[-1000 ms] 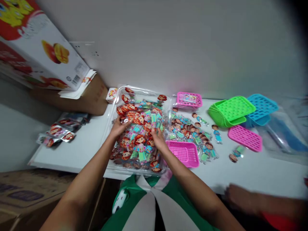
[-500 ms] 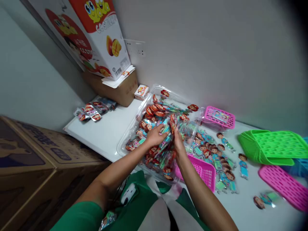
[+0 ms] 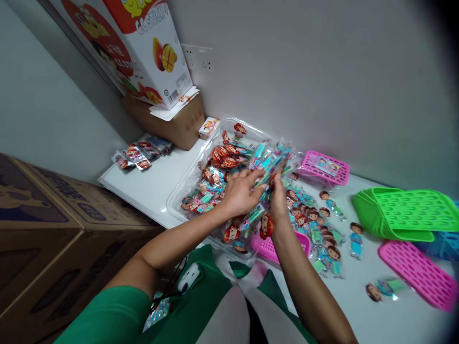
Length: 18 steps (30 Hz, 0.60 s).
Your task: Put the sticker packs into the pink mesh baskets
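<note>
My left hand [image 3: 239,192] and my right hand [image 3: 278,202] are closed together round a thick bunch of doll-shaped packets [image 3: 269,164], lifted above a clear plastic tray [image 3: 178,200]. The tray is heaped with red-haired doll packets [image 3: 222,157]. A pink basket [image 3: 265,246] sits just under my right wrist, partly hidden by it. More doll packets in blue [image 3: 315,224] lie loose on the white table [image 3: 150,184] to the right.
A pink lidded basket [image 3: 324,168] stands at the wall. Green baskets [image 3: 401,212] and a pink lid [image 3: 418,279] lie at the right. Cardboard boxes [image 3: 46,229] stand at the left, a printed carton [image 3: 143,52] behind, small packets [image 3: 138,153] at the table's far left.
Both hands went from digging in the tray, apart, to gathering a bunch of packets and lifting it up and right. The view swung left; the other person's hand left the view.
</note>
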Tool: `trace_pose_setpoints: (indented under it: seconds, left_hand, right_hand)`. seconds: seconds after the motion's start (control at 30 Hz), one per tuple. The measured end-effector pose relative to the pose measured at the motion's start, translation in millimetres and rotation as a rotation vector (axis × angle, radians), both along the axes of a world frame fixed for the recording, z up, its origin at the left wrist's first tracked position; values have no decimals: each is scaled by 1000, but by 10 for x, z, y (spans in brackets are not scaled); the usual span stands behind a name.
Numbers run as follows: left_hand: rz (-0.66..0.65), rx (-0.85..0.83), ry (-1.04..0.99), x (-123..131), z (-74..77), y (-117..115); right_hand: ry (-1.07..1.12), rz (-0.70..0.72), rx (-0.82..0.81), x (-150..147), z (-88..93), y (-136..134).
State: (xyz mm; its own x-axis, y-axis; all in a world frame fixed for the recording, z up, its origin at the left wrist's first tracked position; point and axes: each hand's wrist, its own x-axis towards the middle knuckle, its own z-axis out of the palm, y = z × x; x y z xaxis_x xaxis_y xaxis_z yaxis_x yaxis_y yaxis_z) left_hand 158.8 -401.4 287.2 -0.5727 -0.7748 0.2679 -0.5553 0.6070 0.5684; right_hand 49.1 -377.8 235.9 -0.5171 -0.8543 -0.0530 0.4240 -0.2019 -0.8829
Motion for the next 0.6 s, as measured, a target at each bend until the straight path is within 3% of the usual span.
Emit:
trace_pose_setpoints:
  seconds: [0.2, 0.27, 0.33, 0.4, 0.47, 0.6]
  left_hand:
    - [-81, -154, 53, -406, 477, 155]
    - [-132, -189, 81, -647, 567, 196]
    - [-188, -210, 113, -954, 564, 235]
    - [-241, -213, 146, -1310, 441, 274]
    - [-307, -201, 167, -1678, 201, 305]
    - [-506, -165, 131, -2245, -510, 291]
  right_hand:
    - [42, -23, -175, -340, 586, 200]
    - [113, -68, -215, -566, 723, 269]
    - [179, -130, -234, -862, 776, 349]
    - [199, -199, -232, -1206, 718, 449]
    - [173, -265, -224, -1555, 533, 570]
    - [3, -409, -163, -2080, -160, 827]
